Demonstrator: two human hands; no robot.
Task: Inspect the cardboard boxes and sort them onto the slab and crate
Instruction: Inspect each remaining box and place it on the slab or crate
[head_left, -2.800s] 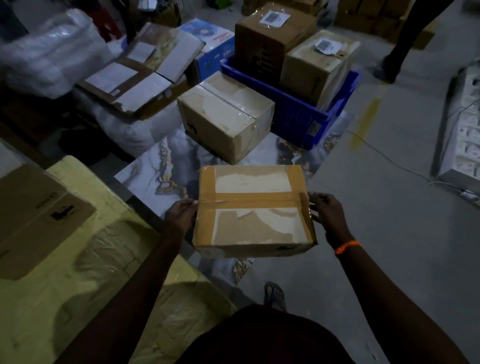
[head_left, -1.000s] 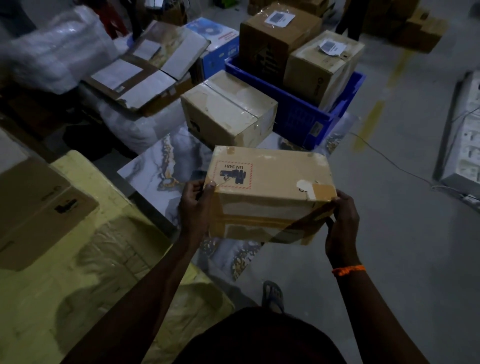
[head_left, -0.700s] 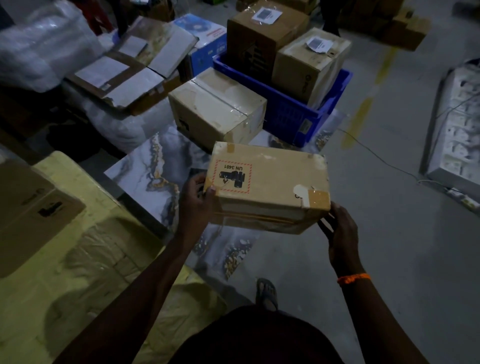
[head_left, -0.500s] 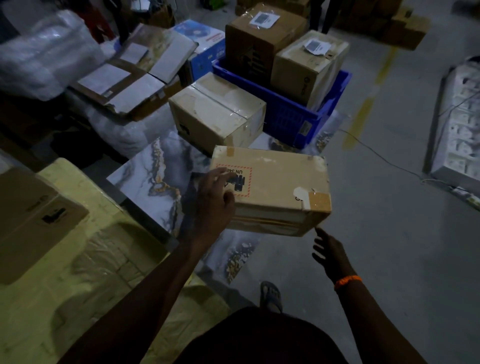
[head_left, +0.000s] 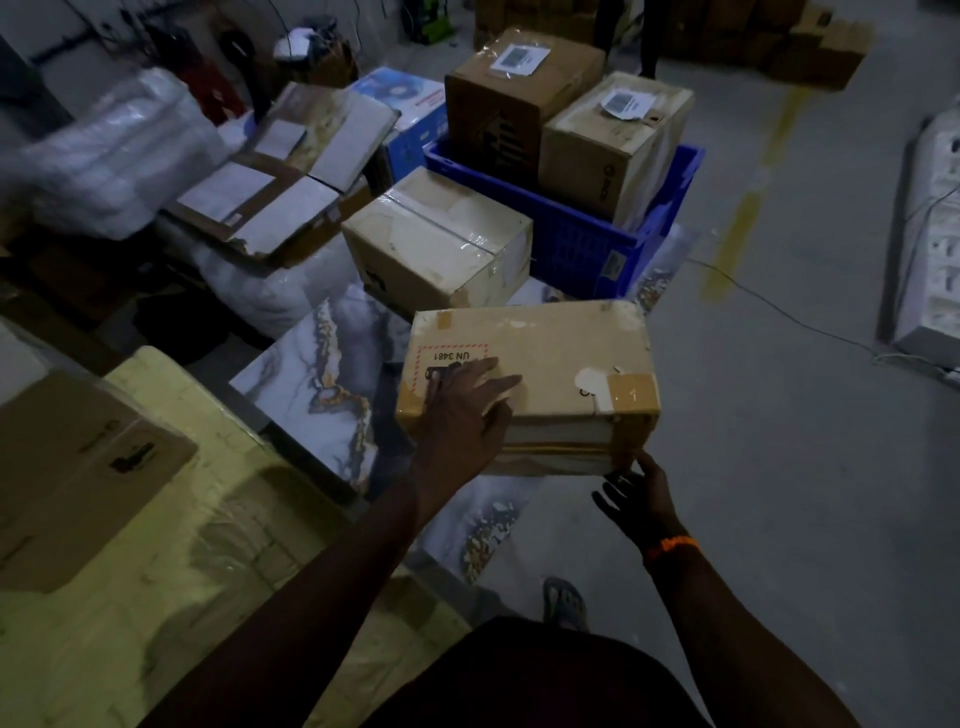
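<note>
A taped cardboard box (head_left: 561, 358) with a red-bordered "UN 3481" label lies on the marble-patterned slab (head_left: 311, 364), overhanging its right edge. My left hand (head_left: 467, 410) rests flat on the box's top near the label, fingers straight. My right hand (head_left: 636, 493) is just below the box's near right corner, fingers spread, fingertips at the corner. A second cardboard box (head_left: 441, 244) stands on the slab behind it. The blue crate (head_left: 592, 244) beyond holds two taller cardboard boxes, a brown box (head_left: 509, 88) and a pale box (head_left: 613, 140).
A yellow wrapped table (head_left: 156, 571) with a flat cardboard box (head_left: 67, 467) is at my left. Plastic-wrapped bundles (head_left: 104, 150) and an open carton (head_left: 270, 182) lie behind. A cable (head_left: 779, 312) crosses the grey floor on the right, beside white trays (head_left: 930, 234).
The box was turned over from its taped face to its labelled face and set on the slab. My left hand moved from its side to its top. My right hand let go.
</note>
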